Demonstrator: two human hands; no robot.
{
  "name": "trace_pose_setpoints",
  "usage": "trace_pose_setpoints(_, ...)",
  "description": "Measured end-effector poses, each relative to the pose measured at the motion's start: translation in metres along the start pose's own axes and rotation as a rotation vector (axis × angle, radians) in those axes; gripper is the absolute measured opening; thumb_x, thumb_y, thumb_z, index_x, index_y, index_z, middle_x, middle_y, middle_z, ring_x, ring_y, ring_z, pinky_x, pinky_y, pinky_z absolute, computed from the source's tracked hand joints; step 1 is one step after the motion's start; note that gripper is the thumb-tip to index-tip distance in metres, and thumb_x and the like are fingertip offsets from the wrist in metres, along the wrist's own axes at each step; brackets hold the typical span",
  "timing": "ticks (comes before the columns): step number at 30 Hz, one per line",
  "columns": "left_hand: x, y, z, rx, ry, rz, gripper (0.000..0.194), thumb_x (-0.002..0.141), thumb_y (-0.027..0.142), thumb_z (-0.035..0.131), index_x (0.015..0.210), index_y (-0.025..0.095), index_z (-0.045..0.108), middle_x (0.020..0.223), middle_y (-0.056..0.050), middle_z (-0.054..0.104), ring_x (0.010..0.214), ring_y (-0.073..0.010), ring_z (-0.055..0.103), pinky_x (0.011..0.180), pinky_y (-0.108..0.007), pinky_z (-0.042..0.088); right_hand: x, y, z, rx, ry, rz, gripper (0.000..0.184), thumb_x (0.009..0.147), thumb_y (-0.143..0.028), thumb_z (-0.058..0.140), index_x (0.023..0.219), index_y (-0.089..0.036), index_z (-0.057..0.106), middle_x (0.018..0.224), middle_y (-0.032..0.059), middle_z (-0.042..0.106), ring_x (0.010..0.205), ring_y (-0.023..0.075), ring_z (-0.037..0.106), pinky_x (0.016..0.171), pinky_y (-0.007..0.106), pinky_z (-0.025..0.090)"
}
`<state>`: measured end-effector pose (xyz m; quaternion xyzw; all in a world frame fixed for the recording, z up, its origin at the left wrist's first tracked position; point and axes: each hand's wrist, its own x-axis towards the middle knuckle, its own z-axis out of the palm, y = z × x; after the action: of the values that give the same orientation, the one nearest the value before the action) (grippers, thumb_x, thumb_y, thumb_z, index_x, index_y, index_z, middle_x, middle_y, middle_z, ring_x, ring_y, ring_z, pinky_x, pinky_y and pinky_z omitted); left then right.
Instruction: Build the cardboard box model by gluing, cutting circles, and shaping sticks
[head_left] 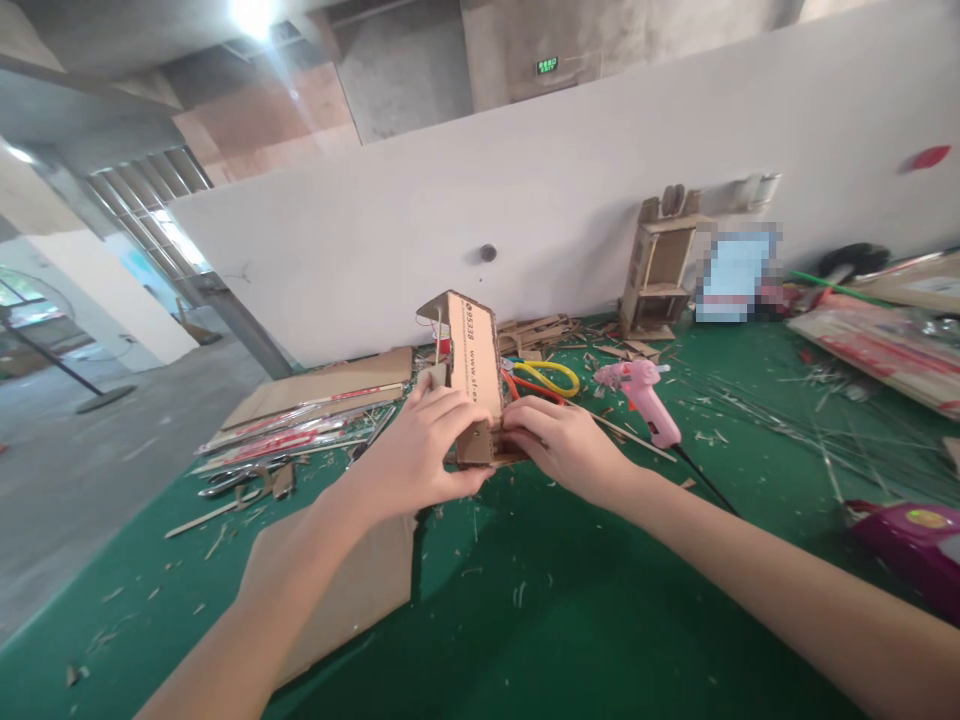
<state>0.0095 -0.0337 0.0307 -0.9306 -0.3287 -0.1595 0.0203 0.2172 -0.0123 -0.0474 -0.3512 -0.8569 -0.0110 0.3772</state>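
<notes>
A small cardboard structure with printed lettering on its tall panel stands upright in front of me. My left hand grips its lower left side, fingers over the front of the panel and thumb under the bottom edge. At the lower right corner, my right hand has its fingers bent and pressed together against the cardboard; its fingertips are partly hidden. Just behind the right hand lie scissors or pliers with yellow handles, beside orange-red handles. A pink glue gun rests to the right.
The green table carries scattered scraps. Flat cardboard lies at the left front, wrapped sticks behind it. A taller cardboard model stands by the white partition. At right are thin clear rods and a purple object.
</notes>
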Motion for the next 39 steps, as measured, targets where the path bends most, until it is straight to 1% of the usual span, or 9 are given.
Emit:
trace_pose_setpoints(5, 0.000, -0.002, -0.002, 0.006, -0.002, -0.005, 0.023, 0.078, 0.031, 0.061, 0.097, 0.022, 0.052, 0.091, -0.001, 0.057, 0.093, -0.0200, 0.052, 0.107, -0.048, 0.023, 0.001, 0.001, -0.001, -0.025, -0.090, -0.026, 0.022, 0.091, -0.013, 0.039, 0.103, -0.019, 0.057, 0.099, 0.0070, 0.064, 0.084, 0.0160, 0.062, 0.073, 0.028, 0.050)
trace_pose_setpoints(12, 0.000, -0.001, -0.003, 0.008, -0.009, 0.001, 0.021, 0.077, 0.030, 0.061, 0.093, 0.023, 0.050, 0.092, 0.000, 0.058, 0.094, -0.0205, 0.051, 0.108, -0.051, 0.018, 0.004, -0.001, -0.007, 0.024, -0.066, 0.023, 0.018, 0.091, -0.019, 0.046, 0.105, -0.021, 0.058, 0.112, 0.0072, 0.059, 0.091, 0.0172, 0.062, 0.077, 0.032, 0.052)
trace_pose_setpoints(17, 0.000, -0.006, -0.003, -0.018, 0.009, -0.019, 0.025, 0.076, 0.030, 0.062, 0.098, 0.023, 0.050, 0.096, -0.003, 0.058, 0.094, -0.0209, 0.052, 0.102, -0.047, 0.030, 0.006, -0.002, -0.009, 0.045, -0.105, -0.030, 0.023, 0.091, -0.014, 0.041, 0.102, -0.021, 0.060, 0.114, 0.0079, 0.057, 0.094, 0.0174, 0.061, 0.081, 0.034, 0.052)
trace_pose_setpoints(21, 0.000, -0.007, -0.003, -0.017, 0.015, -0.014, 0.025, 0.075, 0.030, 0.062, 0.096, 0.023, 0.050, 0.095, -0.002, 0.057, 0.095, -0.0207, 0.052, 0.103, -0.047, 0.028, 0.006, -0.003, -0.009, 0.182, -0.059, 0.073, 0.012, 0.088, -0.020, 0.048, 0.098, -0.021, 0.055, 0.116, 0.0087, 0.053, 0.097, 0.0191, 0.059, 0.085, 0.040, 0.052)
trace_pose_setpoints(24, -0.002, -0.008, -0.005, -0.029, 0.017, -0.033, 0.023, 0.075, 0.030, 0.061, 0.094, 0.022, 0.051, 0.093, -0.002, 0.057, 0.093, -0.0208, 0.052, 0.096, -0.044, 0.036, 0.006, 0.000, -0.011, 0.438, -0.046, 0.221, 0.020, 0.083, -0.023, 0.055, 0.103, -0.022, 0.049, 0.112, 0.0083, 0.053, 0.096, 0.0191, 0.059, 0.077, 0.037, 0.055)
trace_pose_setpoints(28, -0.005, -0.015, -0.013, -0.092, 0.000, -0.101, 0.023, 0.075, 0.031, 0.060, 0.095, 0.022, 0.052, 0.090, -0.002, 0.057, 0.087, -0.0196, 0.052, 0.077, -0.034, 0.045, 0.007, 0.012, -0.014, 0.722, -0.150, 0.358, 0.034, 0.080, -0.017, 0.055, 0.112, -0.022, 0.045, 0.109, 0.0068, 0.058, 0.099, 0.0177, 0.061, 0.080, 0.035, 0.055)
trace_pose_setpoints(31, -0.007, -0.019, -0.019, -0.128, -0.031, -0.133, 0.023, 0.075, 0.031, 0.062, 0.094, 0.022, 0.054, 0.091, -0.002, 0.058, 0.084, -0.0184, 0.053, 0.073, -0.031, 0.044, 0.008, 0.020, -0.013, 0.702, -0.219, 0.365, 0.017, 0.082, -0.019, 0.053, 0.099, -0.021, 0.054, 0.100, 0.0046, 0.064, 0.096, 0.0173, 0.062, 0.085, 0.036, 0.052)
trace_pose_setpoints(35, -0.007, -0.019, -0.024, -0.137, -0.064, -0.132, 0.024, 0.073, 0.030, 0.065, 0.094, 0.021, 0.056, 0.095, -0.001, 0.060, 0.086, -0.0173, 0.054, 0.072, -0.029, 0.043, 0.008, 0.022, -0.015, 0.629, -0.241, 0.366, 0.008, 0.082, -0.022, 0.053, 0.088, -0.021, 0.059, 0.085, 0.0016, 0.066, 0.079, 0.0154, 0.064, 0.072, 0.032, 0.055)
trace_pose_setpoints(39, -0.006, -0.016, -0.026, -0.154, -0.080, -0.099, 0.024, 0.072, 0.032, 0.066, 0.092, 0.022, 0.058, 0.094, -0.001, 0.061, 0.084, -0.0177, 0.055, 0.073, -0.031, 0.043, 0.009, 0.022, -0.025, 0.665, -0.418, 0.382, 0.014, 0.086, -0.026, 0.048, 0.091, -0.021, 0.060, 0.069, -0.0008, 0.063, 0.059, 0.0121, 0.062, 0.052, 0.025, 0.052)
